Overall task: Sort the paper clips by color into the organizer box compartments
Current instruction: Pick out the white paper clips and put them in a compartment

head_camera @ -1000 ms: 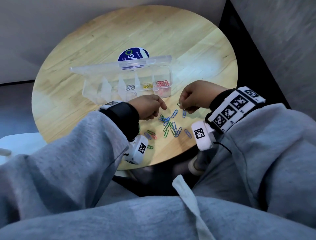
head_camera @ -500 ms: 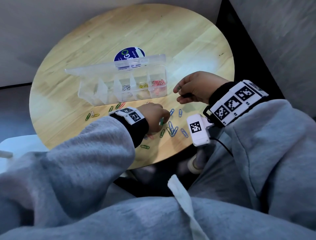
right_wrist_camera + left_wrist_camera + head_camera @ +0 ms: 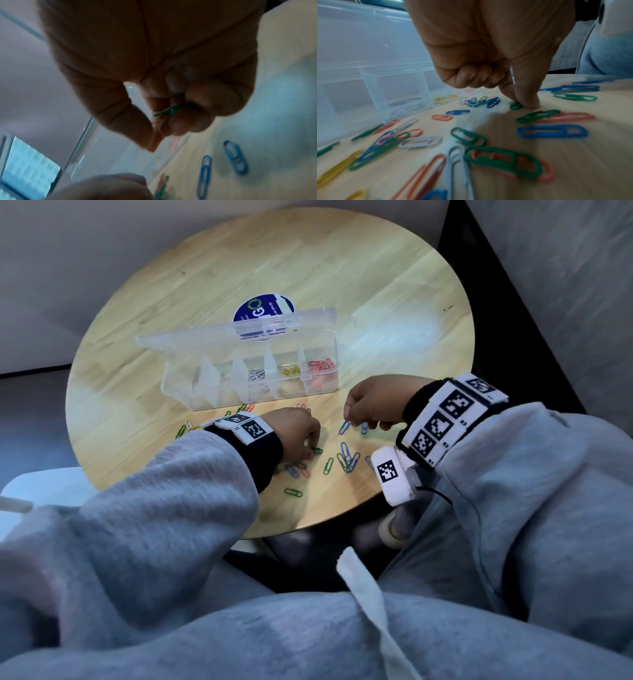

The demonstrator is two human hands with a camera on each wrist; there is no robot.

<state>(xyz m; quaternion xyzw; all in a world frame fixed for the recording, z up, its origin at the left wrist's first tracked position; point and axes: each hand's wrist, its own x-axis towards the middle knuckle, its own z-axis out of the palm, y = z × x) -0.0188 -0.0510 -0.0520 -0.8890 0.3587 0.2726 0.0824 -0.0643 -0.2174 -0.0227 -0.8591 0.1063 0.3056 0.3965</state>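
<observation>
Right wrist only — green clip [image 3: 173, 109] among curled fingers [image 3: 187, 121]

Round wooden desk [image 3: 394, 285]. On it: clear organizer box [image 3: 253, 392], lid open; round blue sticker [image 3: 262, 308] behind it; loose paper clips [image 3: 346, 458] of mixed colours scattered along the near edge.

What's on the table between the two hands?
In the head view, a blue clip lies on the table between the left hand and right hand.
</observation>
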